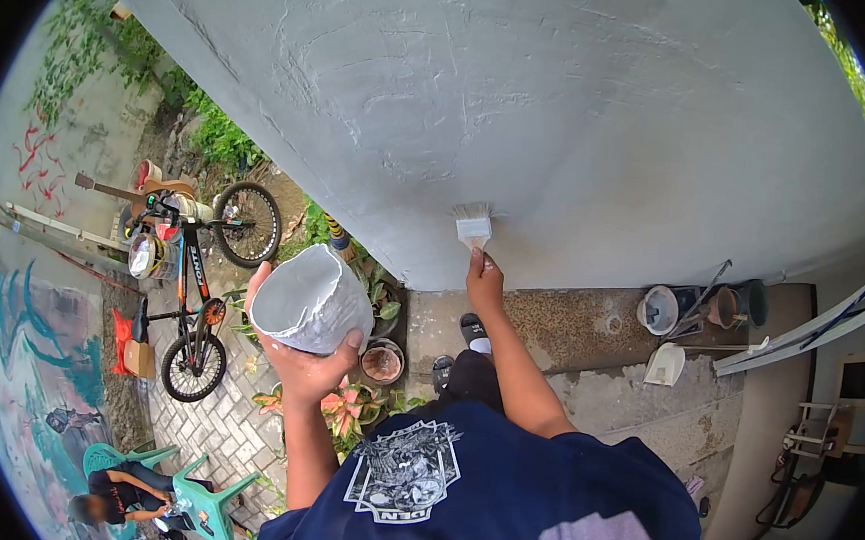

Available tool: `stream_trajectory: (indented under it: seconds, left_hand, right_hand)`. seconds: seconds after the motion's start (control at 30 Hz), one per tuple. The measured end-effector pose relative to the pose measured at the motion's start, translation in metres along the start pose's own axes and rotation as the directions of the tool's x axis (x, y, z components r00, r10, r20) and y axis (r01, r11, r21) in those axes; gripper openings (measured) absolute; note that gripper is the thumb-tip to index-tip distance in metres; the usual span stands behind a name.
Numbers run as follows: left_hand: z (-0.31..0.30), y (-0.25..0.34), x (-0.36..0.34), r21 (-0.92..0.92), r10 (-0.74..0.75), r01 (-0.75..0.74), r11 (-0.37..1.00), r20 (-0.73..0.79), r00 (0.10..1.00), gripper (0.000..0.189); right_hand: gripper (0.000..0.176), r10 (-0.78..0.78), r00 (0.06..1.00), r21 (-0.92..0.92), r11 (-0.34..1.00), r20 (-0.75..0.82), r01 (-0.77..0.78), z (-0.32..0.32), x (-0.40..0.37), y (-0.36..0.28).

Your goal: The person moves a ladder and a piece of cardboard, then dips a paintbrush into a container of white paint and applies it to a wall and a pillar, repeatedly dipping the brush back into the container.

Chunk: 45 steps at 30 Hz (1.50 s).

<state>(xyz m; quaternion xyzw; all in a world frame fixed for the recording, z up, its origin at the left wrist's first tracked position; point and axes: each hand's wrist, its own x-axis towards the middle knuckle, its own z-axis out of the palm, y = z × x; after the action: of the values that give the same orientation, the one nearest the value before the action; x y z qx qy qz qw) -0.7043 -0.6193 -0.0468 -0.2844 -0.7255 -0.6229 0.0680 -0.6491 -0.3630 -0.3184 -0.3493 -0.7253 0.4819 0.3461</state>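
Note:
My left hand point(307, 370) is wrapped round a paint-crusted pot point(334, 308), its mouth tipped toward the left and its outside coated in pale grey. In my right hand point(486, 279) is a flat paintbrush point(473, 231), gripped by the handle. Its bristles point up against the grey wall point(584, 110), low on the surface. Rough ridges and trowel-like marks run across the wall's upper middle, and a darker brownish patch lies to the right of the brush.
A bicycle point(191, 278) stands left on the paving. Potted plants point(348, 405) grow close below my left hand. Buckets point(661, 308) and a dustpan point(665, 365) sit along the wall's foot at right. A person point(131, 490) sits by green plastic chairs point(205, 510) at lower left.

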Motion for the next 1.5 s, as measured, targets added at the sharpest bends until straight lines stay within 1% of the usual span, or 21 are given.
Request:
stream_trajectory:
  seconds: [0.07, 0.1, 0.13, 0.17, 0.3, 0.37, 0.57, 0.67, 0.7, 0.77, 0.8, 0.87, 0.93, 1.0, 1.07, 1.27, 1.37, 1.4, 1.43, 1.47, 1.5]
  left_hand:
    - [0.0, 0.0, 0.001, 0.011, 0.018, -0.018, 1.0, 0.003, 1.0, 0.119]
    - [0.0, 0.0, 0.0, 0.015, 0.028, -0.028, 0.999, 0.008, 1.0, 0.119]
    - [0.0, 0.002, -0.002, 0.017, 0.029, -0.029, 0.999, 0.003, 1.0, 0.119]
    - [0.0, 0.003, -0.001, 0.019, 0.002, -0.002, 1.0, 0.01, 1.0, 0.118]
    - [0.0, 0.003, -0.007, -0.048, -0.01, 0.01, 0.999, 0.004, 1.0, 0.117]
    - [0.0, 0.003, -0.008, -0.046, -0.001, 0.001, 0.999, -0.013, 1.0, 0.116]
    - [-0.001, 0.006, -0.006, -0.13, 0.006, -0.01, 0.992, -0.034, 0.999, 0.115]
    - [0.002, 0.01, -0.005, -0.169, 0.015, -0.021, 0.985, -0.041, 0.999, 0.115]
    - [0.002, 0.011, -0.006, -0.146, 0.022, -0.026, 0.989, -0.03, 0.999, 0.115]
    - [0.006, 0.014, -0.005, -0.181, 0.02, -0.028, 0.983, -0.043, 0.999, 0.114]
    - [0.005, 0.013, -0.006, -0.182, 0.022, -0.031, 0.983, -0.049, 0.999, 0.114]
    - [0.003, 0.009, -0.01, -0.16, 0.052, -0.059, 0.985, -0.044, 0.998, 0.114]
    - [0.002, 0.007, -0.011, -0.17, 0.038, -0.046, 0.984, -0.051, 0.998, 0.115]
    - [0.0, 0.006, -0.012, -0.179, 0.014, -0.022, 0.984, -0.05, 0.999, 0.115]
    - [-0.003, 0.007, -0.011, -0.138, 0.013, -0.02, 0.99, -0.054, 0.998, 0.116]
    - [-0.018, 0.004, -0.016, -0.059, -0.014, 0.01, 0.998, -0.067, 0.998, 0.115]
    - [-0.019, 0.011, -0.021, -0.086, -0.032, 0.024, 0.996, -0.089, 0.995, 0.115]
    - [-0.02, 0.011, -0.023, -0.087, -0.019, 0.011, 0.996, -0.091, 0.996, 0.115]
    - [-0.021, 0.009, -0.026, -0.067, 0.01, -0.015, 0.998, -0.074, 0.997, 0.115]
    - [-0.022, 0.008, -0.025, -0.047, 0.041, -0.044, 0.998, -0.058, 0.997, 0.115]
    - [-0.023, 0.011, -0.025, -0.035, 0.078, -0.08, 0.996, -0.039, 0.996, 0.115]
  right_hand:
    - [0.046, 0.28, 0.953, -0.231, 0.94, 0.114, -0.249, 0.005, -0.014, 0.08]
    - [0.046, 0.277, 0.954, -0.227, 0.942, 0.117, -0.246, 0.004, -0.013, 0.094]
    - [0.047, 0.662, 0.737, -0.171, 0.748, 0.137, -0.641, 0.001, -0.012, 0.103]
    - [0.048, 0.913, 0.368, -0.131, 0.393, 0.177, -0.91, 0.0, -0.012, 0.101]
    - [0.05, 0.841, 0.489, -0.202, 0.533, 0.231, -0.822, -0.005, 0.016, 0.062]
    - [0.047, 0.679, 0.621, -0.003, 0.676, 0.392, -0.737, -0.018, 0.028, 0.009]
    - [0.037, 0.437, 0.799, 0.325, 0.749, 0.412, -0.577, -0.085, 0.03, -0.179]
    - [0.035, 0.196, 0.919, 0.492, 0.796, 0.342, -0.353, -0.115, 0.046, -0.262]
    - [0.035, 0.197, 0.919, 0.487, 0.8, 0.34, -0.351, -0.121, 0.05, -0.283]
    - [0.035, -0.068, 0.982, 0.612, 0.789, 0.174, -0.054, -0.123, 0.059, -0.314]
    - [0.035, -0.073, 0.982, 0.612, 0.79, 0.177, -0.051, -0.117, 0.061, -0.315]
    - [0.036, -0.226, 0.974, 0.519, 0.836, 0.026, 0.18, -0.095, 0.062, -0.305]
    - [0.038, -0.156, 0.985, 0.293, 0.947, 0.075, 0.128, -0.061, 0.062, -0.255]
    - [0.037, -0.186, 0.982, 0.133, 0.974, 0.021, 0.181, -0.022, 0.051, -0.173]
    - [0.037, -0.092, 0.995, -0.024, 0.995, 0.039, 0.093, -0.005, 0.022, -0.115]
    - [0.04, 0.103, 0.987, -0.185, 0.98, 0.125, -0.078, 0.009, -0.012, 0.011]
    - [0.047, 0.27, 0.951, -0.386, 0.902, 0.153, -0.194, 0.019, -0.03, 0.09]
    - [0.051, 0.653, 0.747, -0.343, 0.735, 0.125, -0.585, 0.024, -0.036, 0.131]
    - [0.055, 0.908, 0.4, -0.291, 0.42, 0.126, -0.86, 0.027, -0.034, 0.149]
    - [0.055, 0.9, 0.416, -0.28, 0.437, 0.133, -0.855, 0.026, -0.026, 0.141]
    - [0.054, 0.845, 0.513, -0.32, 0.533, 0.152, -0.784, 0.021, -0.02, 0.124]
